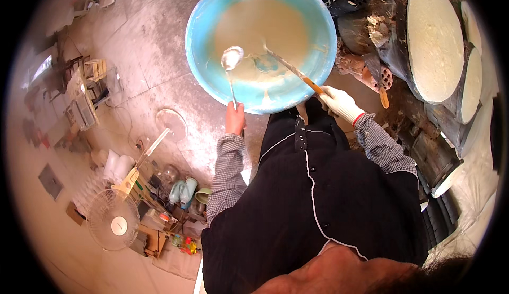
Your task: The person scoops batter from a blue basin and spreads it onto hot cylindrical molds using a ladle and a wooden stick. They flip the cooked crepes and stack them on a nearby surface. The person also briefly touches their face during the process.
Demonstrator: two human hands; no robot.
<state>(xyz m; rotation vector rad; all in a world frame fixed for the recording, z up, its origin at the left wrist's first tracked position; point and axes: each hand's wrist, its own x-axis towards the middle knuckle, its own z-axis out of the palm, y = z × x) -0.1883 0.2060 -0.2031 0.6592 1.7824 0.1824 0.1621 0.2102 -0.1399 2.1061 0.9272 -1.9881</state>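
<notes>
A large blue plastic basin [324, 20] stands before me with beige slurry [262, 20] in it. My bare left hand [235, 118] grips the handle of a metal ladle [232, 57], whose shiny bowl is over the slurry at the left. In a white knitted glove, my right hand [339, 102] holds an orange-handled tool [292, 68] that slants down into the basin. Its far end meets the slurry, so its shape cannot be told. Pale residue coats the basin's near inner wall.
At the right, a trowel-like tool [377, 73] with an orange handle lies by perforated clay pieces. Large dark cylinders with pale filled faces [435, 41] crowd beyond it. A pedestal fan [113, 219] and bottles [183, 192] stand at the lower left.
</notes>
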